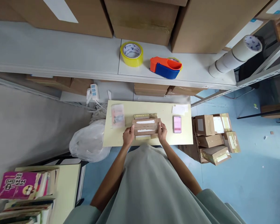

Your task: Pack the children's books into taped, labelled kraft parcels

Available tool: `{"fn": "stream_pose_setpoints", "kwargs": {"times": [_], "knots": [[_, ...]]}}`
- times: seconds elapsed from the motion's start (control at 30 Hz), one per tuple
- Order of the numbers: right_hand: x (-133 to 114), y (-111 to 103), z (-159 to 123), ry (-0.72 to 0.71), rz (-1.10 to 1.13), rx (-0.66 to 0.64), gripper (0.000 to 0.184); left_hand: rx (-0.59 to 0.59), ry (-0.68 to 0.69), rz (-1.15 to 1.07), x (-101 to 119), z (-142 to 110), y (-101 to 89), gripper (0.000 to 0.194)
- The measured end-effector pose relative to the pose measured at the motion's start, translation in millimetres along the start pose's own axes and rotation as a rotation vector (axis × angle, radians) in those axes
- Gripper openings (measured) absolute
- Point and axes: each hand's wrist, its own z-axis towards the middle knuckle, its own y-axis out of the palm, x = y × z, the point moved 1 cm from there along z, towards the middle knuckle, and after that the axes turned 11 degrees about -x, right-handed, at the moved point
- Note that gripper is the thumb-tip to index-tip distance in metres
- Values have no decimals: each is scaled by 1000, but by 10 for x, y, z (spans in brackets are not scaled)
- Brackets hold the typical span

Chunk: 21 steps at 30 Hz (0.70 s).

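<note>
A small brown cardboard box [144,130] is between my hands over the cream table [140,107]. Two white strips run along its top, one on each side of a centre seam. Flaps with shiny clear tape stick out at its far and near sides. My left hand [128,135] grips the box's left end, thumb on top. At the opposite end my right hand [162,132] holds it the same way. To the right lies a pink rectangular pack [177,124], with white paper slips [179,109] behind it. A clear plastic pouch [118,115] lies to the left.
On the shelf [84,53] beyond sit a yellow tape roll [132,54], an orange-and-blue tape dispenser [165,67] and stacked white rolls [235,56]. Taped cartons [212,137] pile up right of the table. At left are a white plastic bag [90,141] and books [20,185].
</note>
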Motion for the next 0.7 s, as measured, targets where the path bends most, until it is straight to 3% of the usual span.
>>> {"fn": "stream_pose_setpoints", "kwargs": {"times": [0.23, 0.37, 0.53, 0.7], "knots": [[43, -212, -97, 64, 255, -39, 80, -18, 96, -21, 89, -31, -142, 50], [-92, -510, -248, -29, 323, 43, 67, 27, 240, -105, 252, -125, -272, 47], [-268, -833, -335, -93, 309, 101, 60, -55, 317, -231, 371, -153, -368, 47], [86, -655, -221, -66, 367, 27, 60, -123, 186, -284, 156, -73, -203, 41]]}}
